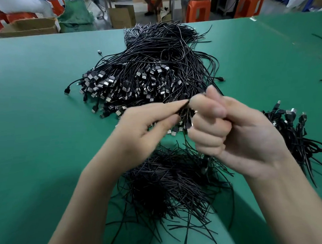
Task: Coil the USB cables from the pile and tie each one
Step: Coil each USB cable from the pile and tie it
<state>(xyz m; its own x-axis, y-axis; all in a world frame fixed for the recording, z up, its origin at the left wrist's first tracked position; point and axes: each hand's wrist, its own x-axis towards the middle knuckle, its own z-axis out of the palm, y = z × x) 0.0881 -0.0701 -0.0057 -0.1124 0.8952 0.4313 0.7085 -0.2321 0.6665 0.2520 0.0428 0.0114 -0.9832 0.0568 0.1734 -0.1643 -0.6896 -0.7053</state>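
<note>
left hand pinched a black cable, right hand fisted around it
cable pile lay far (plugs facing near); loose ties near, bundled cables right.

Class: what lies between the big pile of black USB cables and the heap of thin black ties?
In the head view, the left hand and right hand, both holding one black cable, above bare green mat.
</note>
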